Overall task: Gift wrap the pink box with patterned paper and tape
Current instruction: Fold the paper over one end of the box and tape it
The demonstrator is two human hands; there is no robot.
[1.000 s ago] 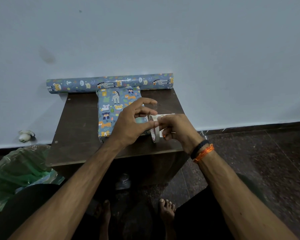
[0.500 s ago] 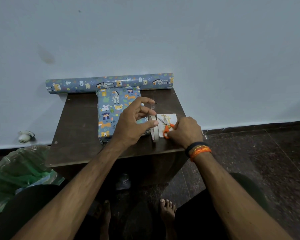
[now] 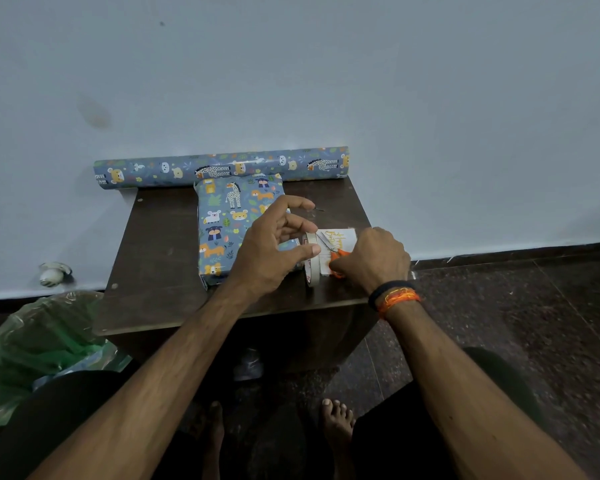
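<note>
The box (image 3: pixel 229 230) lies on the dark table (image 3: pixel 153 271), covered in blue animal-print paper. Behind it, against the wall, rests the roll of the same paper (image 3: pixel 222 168). A tape roll (image 3: pixel 310 273) stands on edge just right of the box. My left hand (image 3: pixel 267 251) reaches over the box's right side and pinches the top of the tape roll between thumb and fingers. My right hand (image 3: pixel 374 258) is closed over the orange-handled scissors (image 3: pixel 340 255), which lie on a white card (image 3: pixel 345 235).
A crumpled green plastic bag (image 3: pixel 39 341) sits on the floor at the left of the table. A small white object (image 3: pixel 52 273) lies by the wall. My bare feet (image 3: pixel 336 420) are under the table's front edge. Dark floor stretches to the right.
My right hand let go of the tape roll, dropped to the table and closed on the scissors. The tape roll now stands on the table under my left hand.
</note>
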